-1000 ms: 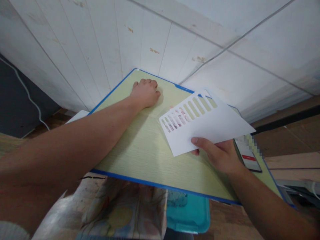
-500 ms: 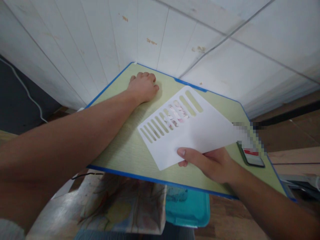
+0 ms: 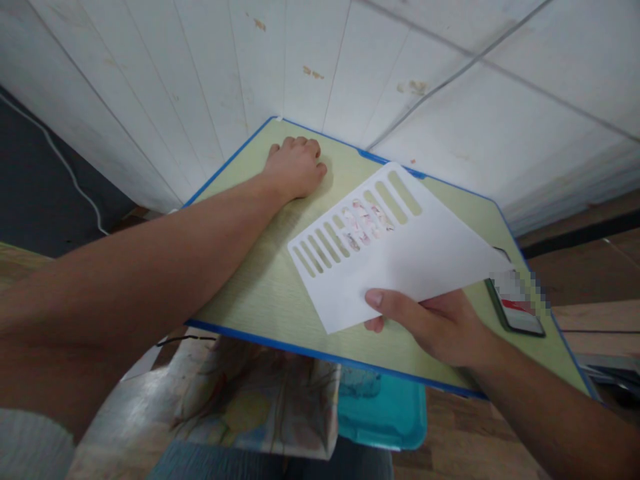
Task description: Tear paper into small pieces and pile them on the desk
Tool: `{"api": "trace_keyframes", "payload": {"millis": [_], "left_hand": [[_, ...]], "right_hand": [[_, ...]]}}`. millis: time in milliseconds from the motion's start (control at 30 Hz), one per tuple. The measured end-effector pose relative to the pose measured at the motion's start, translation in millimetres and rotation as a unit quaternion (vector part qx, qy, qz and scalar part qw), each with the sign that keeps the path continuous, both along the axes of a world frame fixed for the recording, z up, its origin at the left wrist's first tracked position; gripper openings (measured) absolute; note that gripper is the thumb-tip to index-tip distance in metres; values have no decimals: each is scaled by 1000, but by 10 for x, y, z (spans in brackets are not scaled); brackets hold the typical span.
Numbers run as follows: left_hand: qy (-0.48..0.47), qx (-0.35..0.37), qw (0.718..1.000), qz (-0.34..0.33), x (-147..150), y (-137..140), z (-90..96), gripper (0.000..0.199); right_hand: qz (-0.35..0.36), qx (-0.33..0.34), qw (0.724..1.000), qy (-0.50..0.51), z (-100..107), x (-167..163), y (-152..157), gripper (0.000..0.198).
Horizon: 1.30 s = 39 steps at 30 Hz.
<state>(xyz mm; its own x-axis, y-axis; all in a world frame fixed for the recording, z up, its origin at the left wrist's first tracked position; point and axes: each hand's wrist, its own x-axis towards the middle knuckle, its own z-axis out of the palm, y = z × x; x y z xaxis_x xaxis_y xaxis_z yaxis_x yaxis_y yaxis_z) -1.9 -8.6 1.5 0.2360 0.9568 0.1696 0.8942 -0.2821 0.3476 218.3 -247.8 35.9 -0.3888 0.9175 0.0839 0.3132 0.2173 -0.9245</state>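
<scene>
My left hand [image 3: 296, 167] rests palm down near the far left of the pale green table [image 3: 260, 293]. Its fingers are bent and slightly apart, with the tips partly hidden; nothing shows in them. In my right hand [image 3: 440, 327] is a white slotted card [image 3: 425, 247], pinched at its near edge with the thumb on top and fingers beneath. The card tilts above the tabletop. A row of rounded slots, narrow to wide, runs along its far left side. Through some slots a pinkish patterned thing shows; its kind is not clear.
A phone [image 3: 520, 303] lies at the table's right, partly behind the card's corner and blurred. White plank wall [image 3: 200, 80] with a grey cable [image 3: 445, 83] rises behind. Below the near edge are a turquoise container [image 3: 385, 413] and a flower-patterned cloth or bag [image 3: 260, 407].
The whole view has shifted slightly, placing things farther right. The pinkish pattern now shows through somewhat different slots. Both hands keep nearly the same pose.
</scene>
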Motion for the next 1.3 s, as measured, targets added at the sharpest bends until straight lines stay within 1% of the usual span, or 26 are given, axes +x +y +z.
{"api": "trace_keyframes", "payload": {"millis": [200,333,400,433,533,600,667,733,800,833,933,1000,1133,1233,1300], "left_hand": [[12,10,1000,-2,5,-8,15,57],[-8,8,1000,-1,3,8,-1,55],[-9,7,1000,2,3,15,-12,55],[-8,5,1000,3,4,17,-17,54],[-12,-1,1000,5,6,21,-27,55],[-13,1,1000,6,9,22,-32,56],[-3,12,1000,9,11,23,-41,56],[10,26,1000,9,12,25,-55,54],[11,39,999,6,12,27,-73,53],[7,45,999,5,10,28,-82,53],[-4,57,998,6,2,29,-105,52],[-3,59,998,5,-5,26,-112,52],[-1,57,998,3,-7,17,-111,54],[-7,55,998,1,2,19,-112,55],[-13,55,998,1,6,23,-113,55]], "right_hand": [[44,-15,999,-13,3,-34,-20,31],[75,-24,997,-12,16,-29,-14,32],[78,-19,997,3,21,-22,3,32],[68,-14,998,11,20,-19,16,34],[-6,18,1000,24,0,5,86,41],[-73,58,995,24,-20,46,164,44],[-143,108,983,34,-29,116,265,43],[-211,159,963,53,-9,199,372,36],[-252,190,948,51,40,259,461,30],[-257,194,946,39,70,267,495,30],[-224,172,959,-15,127,191,551,35],[-202,156,966,-37,112,90,572,37],[-190,144,970,-36,3,-28,598,41],[-181,151,971,-29,-35,11,579,45],[-184,155,970,-26,-29,59,560,43]]}}
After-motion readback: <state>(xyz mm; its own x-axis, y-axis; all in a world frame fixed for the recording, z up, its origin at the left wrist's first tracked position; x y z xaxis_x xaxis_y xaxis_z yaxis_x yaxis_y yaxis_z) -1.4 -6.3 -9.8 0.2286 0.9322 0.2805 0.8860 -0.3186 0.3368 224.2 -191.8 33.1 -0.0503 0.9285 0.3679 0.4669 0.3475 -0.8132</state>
